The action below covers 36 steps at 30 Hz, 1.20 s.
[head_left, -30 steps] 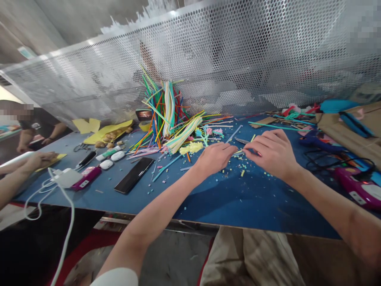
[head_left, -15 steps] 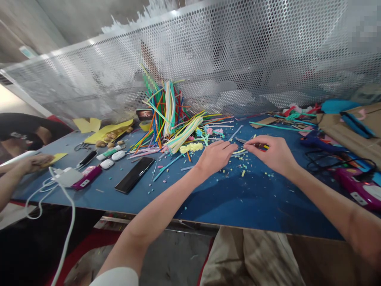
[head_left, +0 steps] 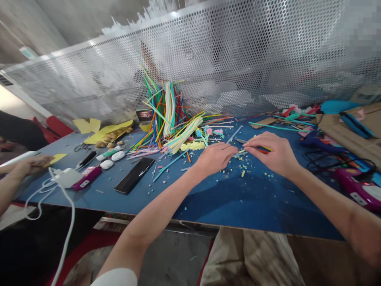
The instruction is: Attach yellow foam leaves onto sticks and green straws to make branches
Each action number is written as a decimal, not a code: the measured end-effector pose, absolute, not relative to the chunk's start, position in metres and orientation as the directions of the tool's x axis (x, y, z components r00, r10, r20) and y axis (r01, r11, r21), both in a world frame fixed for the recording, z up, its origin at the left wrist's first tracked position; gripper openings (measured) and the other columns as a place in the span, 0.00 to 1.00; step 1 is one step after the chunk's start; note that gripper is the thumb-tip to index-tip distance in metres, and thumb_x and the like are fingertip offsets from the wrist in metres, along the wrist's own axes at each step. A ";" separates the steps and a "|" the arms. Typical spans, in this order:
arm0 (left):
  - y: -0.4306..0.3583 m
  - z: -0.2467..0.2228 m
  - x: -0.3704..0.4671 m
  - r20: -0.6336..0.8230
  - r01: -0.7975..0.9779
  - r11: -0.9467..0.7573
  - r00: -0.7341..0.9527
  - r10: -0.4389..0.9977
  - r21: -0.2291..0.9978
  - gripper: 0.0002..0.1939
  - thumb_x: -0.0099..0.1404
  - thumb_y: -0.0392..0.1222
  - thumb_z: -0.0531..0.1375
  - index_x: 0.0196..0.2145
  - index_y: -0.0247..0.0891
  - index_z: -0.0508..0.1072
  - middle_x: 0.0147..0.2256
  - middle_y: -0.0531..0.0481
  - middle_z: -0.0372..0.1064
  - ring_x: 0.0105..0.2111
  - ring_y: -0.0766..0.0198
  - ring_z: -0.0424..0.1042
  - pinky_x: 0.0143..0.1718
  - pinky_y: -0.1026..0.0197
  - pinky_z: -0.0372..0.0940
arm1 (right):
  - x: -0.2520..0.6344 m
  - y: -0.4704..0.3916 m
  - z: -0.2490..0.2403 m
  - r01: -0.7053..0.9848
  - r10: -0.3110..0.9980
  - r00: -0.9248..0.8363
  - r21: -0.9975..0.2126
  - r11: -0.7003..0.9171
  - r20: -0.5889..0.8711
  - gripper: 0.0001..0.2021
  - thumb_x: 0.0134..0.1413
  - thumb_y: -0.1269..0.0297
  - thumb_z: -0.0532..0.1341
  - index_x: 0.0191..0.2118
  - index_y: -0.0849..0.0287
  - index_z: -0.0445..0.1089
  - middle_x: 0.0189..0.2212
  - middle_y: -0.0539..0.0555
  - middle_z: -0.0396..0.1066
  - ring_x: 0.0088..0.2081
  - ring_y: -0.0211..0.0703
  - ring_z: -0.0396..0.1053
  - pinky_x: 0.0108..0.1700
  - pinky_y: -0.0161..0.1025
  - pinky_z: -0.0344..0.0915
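Observation:
My left hand (head_left: 216, 158) is closed, its fingertips pinching a short pale yellow pipe cleaner (head_left: 241, 151) just above the table. Close to its right, my right hand (head_left: 274, 153) is closed around a pointed metal hand tool (head_left: 264, 149) with red and yellow handles. The tool's grey tip points left; whether it is scissors or pliers I cannot tell. The right thumb and forefinger meet near the pale piece. Behind the left fingers lies a light blue strip (head_left: 234, 134). Yellow twisted pipe cleaners (head_left: 193, 146) and a small pastel flower piece (head_left: 206, 134) lie left of my hands.
Coloured pipe cleaners (head_left: 169, 111) stand bundled at the back. Small clippings scatter around my hands. A phone (head_left: 134, 175), a white charger (head_left: 68, 177) and cables lie left, near another person's hand (head_left: 37, 163). Cardboard (head_left: 336, 123) and a magenta device (head_left: 361, 188) are right.
My hands have come closer together, the right one moving slightly left. The tool's handles have turned a little in my right hand. The other person has shifted at the left.

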<state>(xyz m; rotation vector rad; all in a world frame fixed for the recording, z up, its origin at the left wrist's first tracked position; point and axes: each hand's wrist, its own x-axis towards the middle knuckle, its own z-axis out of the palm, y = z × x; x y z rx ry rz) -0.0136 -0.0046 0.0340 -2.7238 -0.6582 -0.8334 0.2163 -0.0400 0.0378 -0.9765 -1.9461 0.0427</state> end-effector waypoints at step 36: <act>-0.006 0.043 -0.021 0.459 0.386 -0.819 0.871 0.172 -0.425 0.10 0.73 0.37 0.52 0.44 0.43 0.73 0.32 0.53 0.71 0.35 0.65 0.66 0.35 0.60 0.57 | 0.237 -0.032 0.047 0.371 0.797 -0.603 -0.894 0.253 -0.025 0.16 0.51 0.51 0.68 0.41 0.56 0.78 0.28 0.50 0.73 0.30 0.39 0.67 0.34 0.37 0.61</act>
